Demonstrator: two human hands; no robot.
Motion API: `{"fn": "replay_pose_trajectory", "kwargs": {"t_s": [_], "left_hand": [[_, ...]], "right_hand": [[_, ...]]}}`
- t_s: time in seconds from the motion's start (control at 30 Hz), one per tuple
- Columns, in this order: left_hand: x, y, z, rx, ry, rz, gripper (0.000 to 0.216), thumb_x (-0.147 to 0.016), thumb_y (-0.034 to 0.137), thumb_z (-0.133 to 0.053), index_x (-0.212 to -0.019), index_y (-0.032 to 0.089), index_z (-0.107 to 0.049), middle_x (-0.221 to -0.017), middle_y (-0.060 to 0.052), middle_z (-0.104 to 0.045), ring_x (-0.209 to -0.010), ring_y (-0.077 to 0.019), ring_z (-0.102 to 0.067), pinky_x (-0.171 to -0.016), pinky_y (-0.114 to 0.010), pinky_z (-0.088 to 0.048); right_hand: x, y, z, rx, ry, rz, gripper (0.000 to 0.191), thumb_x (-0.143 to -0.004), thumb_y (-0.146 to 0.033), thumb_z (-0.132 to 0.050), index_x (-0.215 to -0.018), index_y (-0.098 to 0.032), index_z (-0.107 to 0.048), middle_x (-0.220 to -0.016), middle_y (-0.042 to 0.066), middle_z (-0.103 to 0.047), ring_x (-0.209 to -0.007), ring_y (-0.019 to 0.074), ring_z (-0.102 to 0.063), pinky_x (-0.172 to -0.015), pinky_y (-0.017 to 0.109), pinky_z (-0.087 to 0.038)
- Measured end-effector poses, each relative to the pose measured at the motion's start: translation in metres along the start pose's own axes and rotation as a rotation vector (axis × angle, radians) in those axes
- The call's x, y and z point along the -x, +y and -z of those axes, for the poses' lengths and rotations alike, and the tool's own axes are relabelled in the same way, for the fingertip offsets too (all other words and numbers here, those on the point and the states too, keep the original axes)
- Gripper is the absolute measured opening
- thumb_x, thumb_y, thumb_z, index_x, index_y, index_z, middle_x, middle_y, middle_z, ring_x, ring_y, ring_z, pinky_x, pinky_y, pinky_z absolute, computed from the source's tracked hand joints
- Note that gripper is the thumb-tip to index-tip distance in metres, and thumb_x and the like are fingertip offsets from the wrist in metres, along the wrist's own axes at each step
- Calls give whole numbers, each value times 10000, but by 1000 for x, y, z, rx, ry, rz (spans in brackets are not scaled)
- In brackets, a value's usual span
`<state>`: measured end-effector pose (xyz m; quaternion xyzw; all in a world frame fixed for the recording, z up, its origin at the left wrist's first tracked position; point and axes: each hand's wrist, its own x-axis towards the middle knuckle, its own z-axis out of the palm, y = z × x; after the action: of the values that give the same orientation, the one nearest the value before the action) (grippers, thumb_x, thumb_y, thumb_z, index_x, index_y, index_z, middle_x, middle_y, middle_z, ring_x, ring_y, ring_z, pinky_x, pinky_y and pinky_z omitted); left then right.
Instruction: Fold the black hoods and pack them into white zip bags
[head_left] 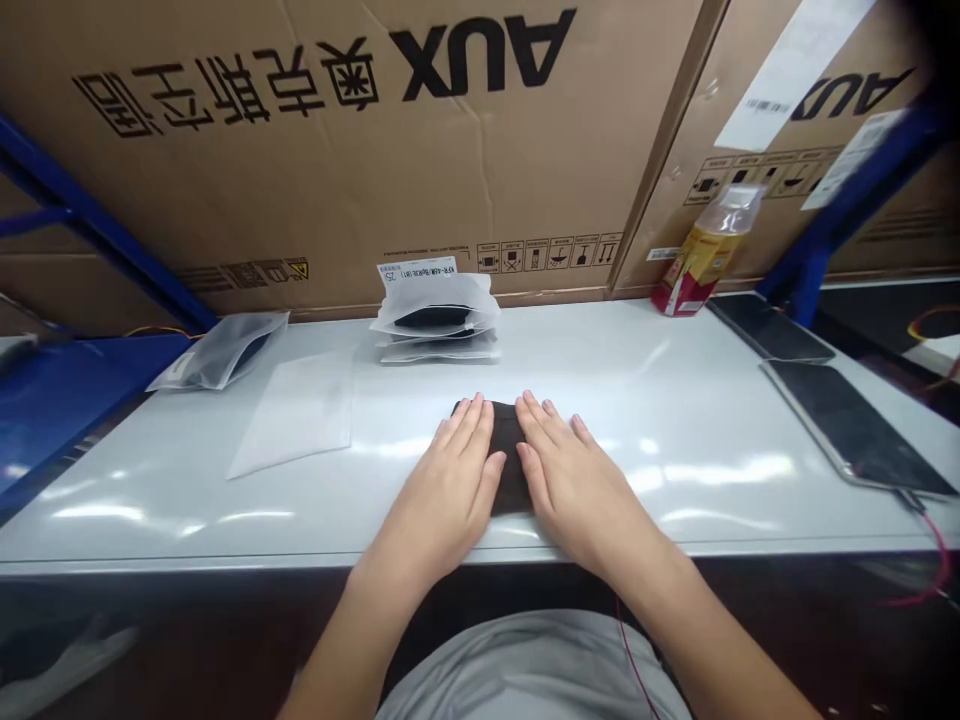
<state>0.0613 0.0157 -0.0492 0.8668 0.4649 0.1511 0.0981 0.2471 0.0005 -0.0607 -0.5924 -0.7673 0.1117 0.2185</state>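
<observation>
My left hand and my right hand lie flat on a folded black cloth item, one on each side of it, near the front of a white table. Their fingertips reach its far edge, and the hands hide much of it. Straight ahead stands a stack of white pouches with a black item showing in the top one and a printed label on it. To the left lie a flat translucent bag and a clear bag holding something black.
Large AUX cardboard boxes stand along the table's far side, and a blue metal rack runs at the left. At the right lie two dark flat panels, and a yellow-and-red package stands at the back. A red wire hangs at the right.
</observation>
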Motion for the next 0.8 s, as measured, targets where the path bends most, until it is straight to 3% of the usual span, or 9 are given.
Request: {"fn": "replay_pose_trajectory", "kwargs": {"t_s": [0.17,0.3,0.33,0.4,0.47,0.57,0.67,0.73,0.8], "left_hand": [[2,7,-1,-96,44,16,658,-1130,491,-321,-1659,102,-295,-1709,-185,-326,-1608,-323,-263,-1271,-592,-333],[5,-12,25,-30,8,-23,676,-1127,557,-252,-1682,170,-264,-1727,-112,-307,-1612,-273,-267,-1306,-528,-273],[7,-24,34,-27,25,21,659,-1130,544,-230,-1687,192,-256,-1733,-83,-300,-1613,-247,-267,-1316,-488,-259],[12,-55,49,-104,117,263,656,-1124,511,-217,-1684,174,-269,-1744,-76,-282,-1624,-239,-238,-1328,-468,-222],[18,-84,61,-209,132,524,705,-1098,518,-239,-1640,82,-354,-1721,-171,-311,-1620,-337,-236,-1301,-565,-244],[30,-106,73,-246,68,682,696,-1053,574,-328,-1467,70,-571,-1569,-267,-519,-1484,-482,-448,-1128,-669,-428],[39,-94,82,-260,12,731,580,-1014,661,-379,-1144,208,-717,-1267,-178,-736,-1101,-450,-709,-832,-569,-569],[40,-77,86,-292,-48,726,518,-993,663,-410,-924,238,-699,-1089,-129,-757,-892,-379,-721,-691,-465,-534],[39,-61,88,-331,-110,678,433,-989,573,-438,-815,238,-652,-1015,-109,-736,-845,-331,-696,-646,-399,-471]], "right_hand": [[12,13,10,-139,-45,-27,573,-1114,-383,-300,-1646,-183,-378,-1706,103,-347,-1591,300,-308,-1294,616,-267],[19,20,20,-454,23,-198,616,-1116,-514,-317,-1689,-296,-259,-1715,74,-352,-1596,278,-295,-1300,612,-264],[20,22,21,-525,61,-232,630,-1113,-527,-333,-1698,-331,-207,-1715,69,-357,-1592,276,-307,-1293,617,-280],[22,26,23,-620,97,-258,652,-1110,-534,-352,-1703,-372,-136,-1717,63,-361,-1587,268,-327,-1287,617,-296],[23,28,22,-645,84,-256,655,-1108,-540,-355,-1702,-372,-135,-1721,61,-356,-1589,264,-326,-1292,610,-286],[23,28,19,-596,67,-259,666,-1101,-552,-367,-1701,-342,-168,-1732,68,-331,-1599,272,-304,-1300,600,-270],[22,26,16,-548,67,-265,671,-1097,-553,-377,-1699,-322,-189,-1737,69,-321,-1602,275,-297,-1301,590,-280],[22,26,15,-531,72,-258,665,-1094,-549,-389,-1693,-314,-218,-1732,70,-334,-1597,280,-310,-1298,587,-289],[22,26,14,-509,81,-258,654,-1089,-546,-406,-1680,-301,-266,-1721,74,-362,-1588,286,-333,-1297,577,-296]]}}
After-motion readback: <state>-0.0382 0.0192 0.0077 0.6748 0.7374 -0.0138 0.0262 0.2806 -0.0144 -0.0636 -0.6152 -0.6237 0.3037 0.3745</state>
